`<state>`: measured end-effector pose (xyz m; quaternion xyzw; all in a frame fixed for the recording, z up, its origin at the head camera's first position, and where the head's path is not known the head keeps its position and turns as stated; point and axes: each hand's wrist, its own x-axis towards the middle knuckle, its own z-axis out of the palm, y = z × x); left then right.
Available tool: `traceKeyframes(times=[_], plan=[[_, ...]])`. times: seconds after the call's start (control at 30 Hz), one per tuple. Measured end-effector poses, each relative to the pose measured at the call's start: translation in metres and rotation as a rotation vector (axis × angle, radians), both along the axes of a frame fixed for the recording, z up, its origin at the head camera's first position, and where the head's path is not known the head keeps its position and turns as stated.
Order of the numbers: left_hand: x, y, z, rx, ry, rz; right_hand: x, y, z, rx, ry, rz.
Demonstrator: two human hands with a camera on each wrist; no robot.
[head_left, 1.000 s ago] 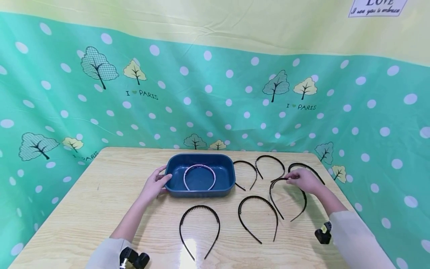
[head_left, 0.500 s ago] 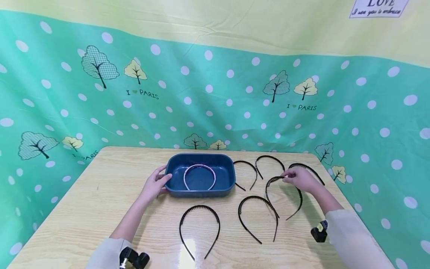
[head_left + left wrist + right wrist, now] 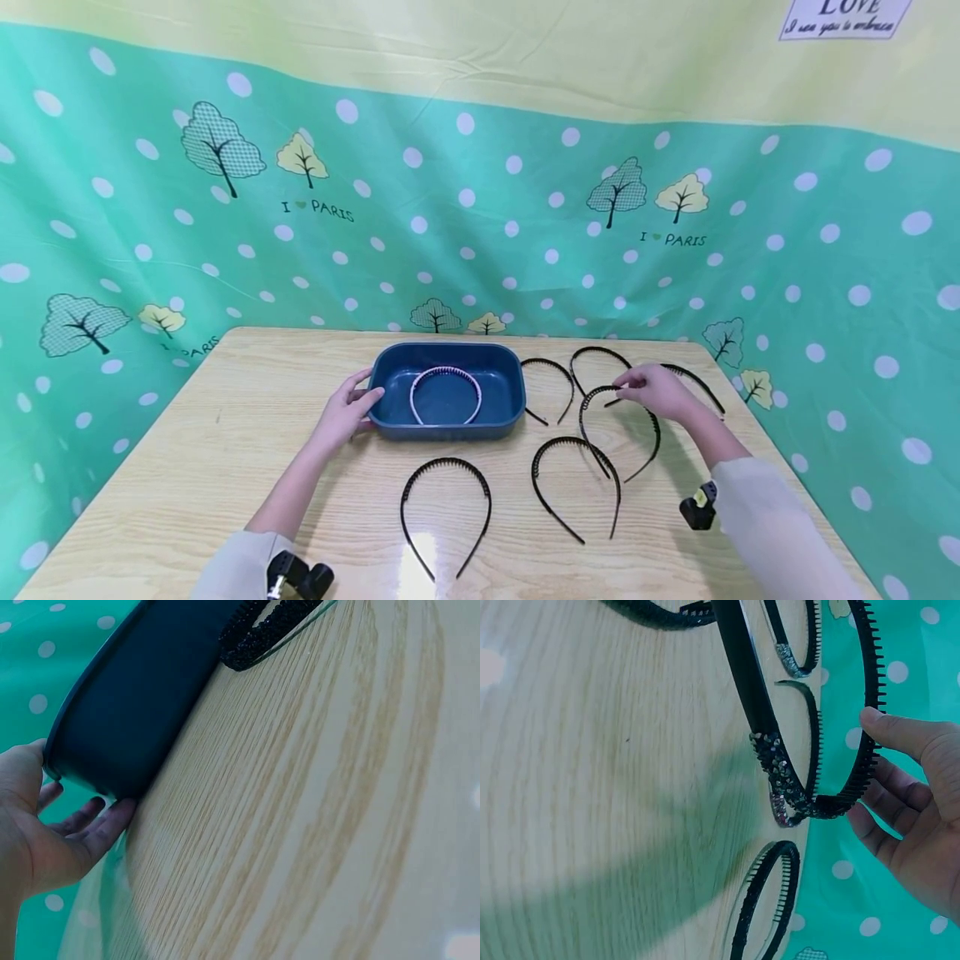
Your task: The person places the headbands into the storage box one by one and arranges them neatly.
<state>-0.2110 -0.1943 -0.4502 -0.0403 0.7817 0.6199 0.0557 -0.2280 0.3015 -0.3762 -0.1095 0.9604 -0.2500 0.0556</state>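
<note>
In the head view, my left hand (image 3: 341,415) grips the left end of a blue plastic bin (image 3: 450,433), thumb over its rim and fingers against the outside wall. A pale lilac toothed headband (image 3: 412,400) lies in the bin. My right hand (image 3: 660,392) pinches the top of a black toothed headband (image 3: 583,417) between thumb and fingers, its two ends hanging toward me. The right wrist view shows glittery stones on this black band (image 3: 744,664). Below it, overlapping in the head view, lies another black headband (image 3: 573,438).
More black headbands lie about: one at the front (image 3: 446,459), one beside the bin (image 3: 546,361), one at the back (image 3: 603,348) and one at the right edge (image 3: 693,379). A green dotted curtain (image 3: 510,275) hangs behind the wooden table (image 3: 225,433).
My right hand has moved left and slightly farther from me, carrying the black headband with it. The left hand and the bin have stayed in place.
</note>
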Motion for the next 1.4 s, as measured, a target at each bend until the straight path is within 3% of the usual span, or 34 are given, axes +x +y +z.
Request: traceKeyframes(times=[0.9, 1.4], plan=[[0.001, 0.002, 0.004, 0.063, -0.007, -0.013, -0.014, -0.024, 0.007, -0.036, 0.007, 0.044], [-0.001, 0.001, -0.002, 0.049, -0.015, 0.000, -0.017, -0.039, 0.012, -0.042, 0.003, 0.044]])
